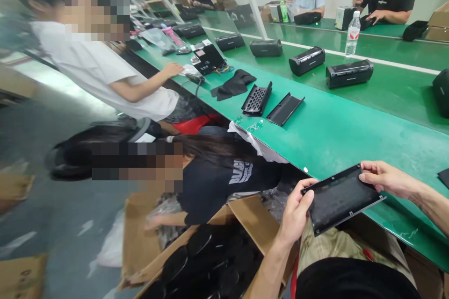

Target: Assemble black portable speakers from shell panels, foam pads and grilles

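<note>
We are gripping a black panel (342, 200) at the edge of the desk (336, 135) with the fingers (307, 199) of our left hand (295, 212) and right hand (391, 180), the part seemingly moulded but not yet joined.

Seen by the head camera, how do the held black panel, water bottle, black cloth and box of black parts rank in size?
1. Box of black parts, though partly cut off
2. Held black panel, helped by being near the camera
3. Black cloth
4. Water bottle
</note>
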`<state>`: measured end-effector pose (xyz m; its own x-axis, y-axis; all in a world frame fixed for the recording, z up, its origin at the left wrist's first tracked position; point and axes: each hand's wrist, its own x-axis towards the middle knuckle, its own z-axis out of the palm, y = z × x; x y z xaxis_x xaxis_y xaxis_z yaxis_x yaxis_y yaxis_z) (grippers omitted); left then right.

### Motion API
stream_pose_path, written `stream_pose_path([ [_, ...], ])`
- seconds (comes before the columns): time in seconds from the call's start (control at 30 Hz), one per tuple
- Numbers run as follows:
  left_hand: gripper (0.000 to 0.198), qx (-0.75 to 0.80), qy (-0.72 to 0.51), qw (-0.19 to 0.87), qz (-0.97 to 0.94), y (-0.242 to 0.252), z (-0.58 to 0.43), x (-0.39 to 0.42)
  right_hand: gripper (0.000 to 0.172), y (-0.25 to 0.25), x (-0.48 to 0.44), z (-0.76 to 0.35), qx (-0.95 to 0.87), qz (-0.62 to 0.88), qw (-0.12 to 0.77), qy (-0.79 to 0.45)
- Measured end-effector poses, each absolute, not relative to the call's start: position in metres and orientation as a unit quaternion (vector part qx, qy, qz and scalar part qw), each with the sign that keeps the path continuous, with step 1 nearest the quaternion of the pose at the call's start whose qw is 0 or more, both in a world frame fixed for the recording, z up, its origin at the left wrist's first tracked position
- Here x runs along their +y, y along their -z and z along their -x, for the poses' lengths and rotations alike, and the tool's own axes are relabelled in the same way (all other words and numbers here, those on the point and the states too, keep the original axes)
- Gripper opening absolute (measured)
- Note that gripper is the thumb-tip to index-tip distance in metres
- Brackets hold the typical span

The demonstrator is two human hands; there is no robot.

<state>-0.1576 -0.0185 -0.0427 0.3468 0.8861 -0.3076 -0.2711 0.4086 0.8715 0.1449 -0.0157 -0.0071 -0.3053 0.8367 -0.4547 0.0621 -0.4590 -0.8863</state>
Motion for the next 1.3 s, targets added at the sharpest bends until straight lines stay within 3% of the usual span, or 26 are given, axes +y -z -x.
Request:
stream_pose_path([
  [0.3,0.055,0.377,-0.404,0.748,-0.367,0.036,0.158,-0.018,0.056,0.003,-0.014,-0.141,-0.43,0.519,0.288,-0.68],
  [0.97,0.054,0.394,-0.391,0.734,-0.392,0.048,0.163,-0.018,0.048,0.009,-0.016,-0.141,-0.407,0.517,0.295,-0.692],
  [1.3,0.055,0.385,-0.407,0.755,-0.342,0.038,0.159,-0.019,0.055,0.017,-0.017,-0.141,-0.315,0.52,0.324,-0.724],
])
